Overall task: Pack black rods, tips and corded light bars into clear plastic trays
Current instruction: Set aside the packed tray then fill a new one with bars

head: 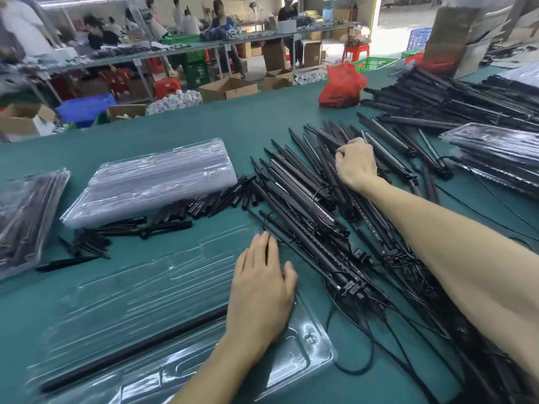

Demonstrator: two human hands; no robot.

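Left grip (259, 290) flat on tray (316, 341); right grip (355, 167) perhaps pinching light bars (294, 182)

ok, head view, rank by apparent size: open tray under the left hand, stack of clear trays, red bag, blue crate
1. open tray, nearest the camera so inflated
2. stack of clear trays
3. red bag and blue crate: look alike, both far off, crate partly hidden, so unranked
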